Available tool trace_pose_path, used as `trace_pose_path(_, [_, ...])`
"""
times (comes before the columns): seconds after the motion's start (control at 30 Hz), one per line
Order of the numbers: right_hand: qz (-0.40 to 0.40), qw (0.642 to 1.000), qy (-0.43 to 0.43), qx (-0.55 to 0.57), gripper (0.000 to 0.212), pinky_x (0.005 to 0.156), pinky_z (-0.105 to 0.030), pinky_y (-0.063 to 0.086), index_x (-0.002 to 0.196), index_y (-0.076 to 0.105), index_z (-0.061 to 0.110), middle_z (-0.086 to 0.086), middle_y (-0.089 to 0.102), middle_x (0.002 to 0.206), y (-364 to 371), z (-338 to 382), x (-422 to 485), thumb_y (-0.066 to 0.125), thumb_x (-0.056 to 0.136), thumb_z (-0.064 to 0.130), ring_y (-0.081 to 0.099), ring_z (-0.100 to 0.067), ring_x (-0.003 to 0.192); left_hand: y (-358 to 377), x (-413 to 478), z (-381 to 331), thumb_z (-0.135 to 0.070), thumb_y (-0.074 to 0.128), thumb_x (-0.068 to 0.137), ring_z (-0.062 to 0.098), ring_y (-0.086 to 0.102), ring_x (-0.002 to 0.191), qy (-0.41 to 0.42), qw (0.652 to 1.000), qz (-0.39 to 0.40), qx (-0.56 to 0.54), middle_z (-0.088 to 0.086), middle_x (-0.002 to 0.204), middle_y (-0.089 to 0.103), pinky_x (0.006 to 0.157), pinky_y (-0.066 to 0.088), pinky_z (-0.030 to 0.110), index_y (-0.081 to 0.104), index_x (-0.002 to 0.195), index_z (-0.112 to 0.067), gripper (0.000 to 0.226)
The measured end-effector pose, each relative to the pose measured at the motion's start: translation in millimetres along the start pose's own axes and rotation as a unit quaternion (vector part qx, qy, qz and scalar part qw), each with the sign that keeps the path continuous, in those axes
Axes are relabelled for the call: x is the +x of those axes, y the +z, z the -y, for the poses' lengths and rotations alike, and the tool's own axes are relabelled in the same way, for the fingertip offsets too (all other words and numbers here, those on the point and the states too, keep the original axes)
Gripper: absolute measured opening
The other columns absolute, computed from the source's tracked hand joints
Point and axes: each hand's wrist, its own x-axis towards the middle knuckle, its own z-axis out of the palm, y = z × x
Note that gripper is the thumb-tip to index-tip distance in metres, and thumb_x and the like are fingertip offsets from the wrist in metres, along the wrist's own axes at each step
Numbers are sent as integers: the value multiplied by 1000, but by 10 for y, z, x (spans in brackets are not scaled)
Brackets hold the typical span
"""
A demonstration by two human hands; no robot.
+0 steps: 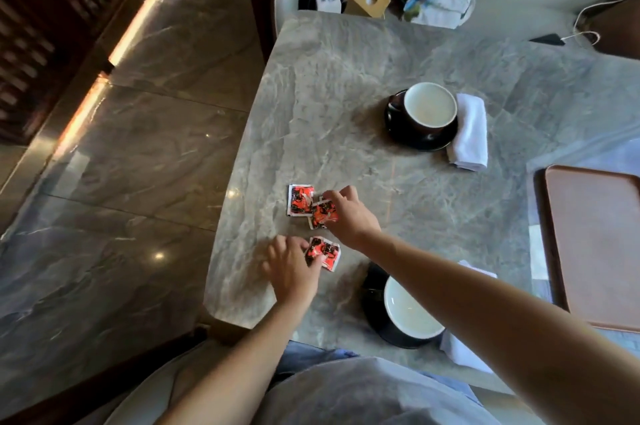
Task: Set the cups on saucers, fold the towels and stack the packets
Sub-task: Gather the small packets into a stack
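Packets, three of them in red and black, lie near the table's [346, 78] left edge, none stacked. The far packet [300, 200] lies flat by itself; the middle packet [322, 214] overlaps its corner and is pinched by the right hand's [349, 216] fingertips. The near packet [322, 253] is held at its edge by the left hand's [292, 270] thumb and fingers. Toward the far side, a cup [430, 108] sits on a dark saucer [420, 139], with a folded white towel [469, 132] touching the saucer's right side. At the near edge, a second cup [408, 317] stands partly hidden under the right forearm, white cloth [462, 352] beside it. A brown tray [595, 244] rests at the right edge.
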Motion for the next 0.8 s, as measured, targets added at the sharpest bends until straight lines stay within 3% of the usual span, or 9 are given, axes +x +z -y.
trace_pose_path(0.17, [-40,998,-22,-44,42,61,-38,51,116,45,21,-4,41,119,61,-41,-13,65,81,13,56,-27,97,-83,94,85,-41,60,81,20,42,111,69,997,31,21,0,109,48,88,33,38,58,93,-23,22])
trace_pose_path(0.3, [-53,998,-14,-34,44,59,-35,43,113,42,17,-5,45,116,60,-89,-24,70,79,24,53,-26,99,-189,158,221,-28,66,80,22,49,97,154,987,36,-1,1,97,54,79,36,37,52,82,-21,16])
trace_pose_path(0.37, [-50,999,-9,-19,52,60,-35,44,119,41,21,-5,45,116,47,-107,-45,71,78,27,56,-28,97,-247,213,286,-15,69,79,24,54,83,168,981,67,-71,3,85,57,71,44,39,48,80,-17,21])
trace_pose_path(0.47, [-18,1000,-7,-8,59,66,-34,47,127,41,30,-2,44,118,25,-125,-63,69,76,35,53,-23,105,-359,331,340,0,67,78,18,52,78,98,962,134,-215,3,83,54,67,43,23,47,89,-10,25])
trace_pose_path(0.57, [-12,1000,-8,5,51,69,-32,46,122,45,31,2,44,117,23,-132,-71,68,78,42,49,-17,108,-498,446,382,5,68,76,11,55,74,-21,921,162,-353,-1,83,58,59,42,5,51,93,-11,29])
trace_pose_path(0.7, [-35,999,-7,-15,41,64,-31,43,113,47,22,2,45,111,68,-114,-78,70,80,33,51,-18,103,-634,557,441,2,65,81,10,57,67,-155,821,197,-514,0,81,66,56,49,16,60,89,-18,22])
trace_pose_path(0.8, [-47,998,-4,-30,35,71,-32,42,105,50,18,0,46,108,70,-85,-87,70,80,32,50,-20,102,-688,618,481,-7,65,83,6,56,61,-173,786,193,-561,-1,76,67,55,48,15,63,89,-15,10])
